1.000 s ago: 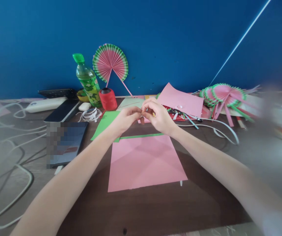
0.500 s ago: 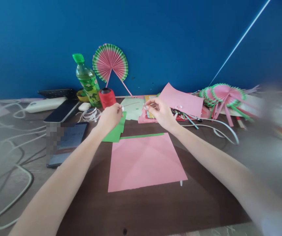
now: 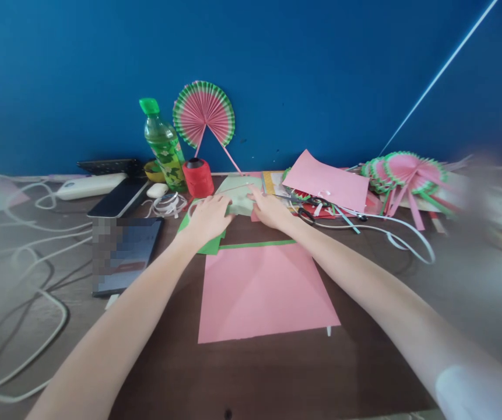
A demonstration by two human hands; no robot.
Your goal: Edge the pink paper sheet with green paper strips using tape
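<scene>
My left hand (image 3: 210,217) lies palm down with fingers stretched over the near left part of a pale green paper (image 3: 238,186), beside a green sheet (image 3: 210,246). My right hand (image 3: 269,205) reaches to the paper's right side, fingers extended and apart, fingertips touching it. A thin brownish line crosses the paper between the hands; I cannot make out what it is. A pale loop shows by the left hand's outer edge. Nearer to me lies a large pink sheet (image 3: 268,294) with a green strip (image 3: 257,244) along its far edge.
Behind my left hand stand a red thread spool (image 3: 198,178) and a green bottle (image 3: 163,149). A pleated paper fan (image 3: 204,114) leans on the blue wall. Scissors (image 3: 305,214), papers and cables lie right, with more fans (image 3: 408,172). A phone (image 3: 119,197) and tablet (image 3: 134,256) lie left.
Both hands have come down onto the pale green paper, the right one moving left. Their pinched fingers have stretched out. Scissors show beside the right wrist. The view has shifted slightly.
</scene>
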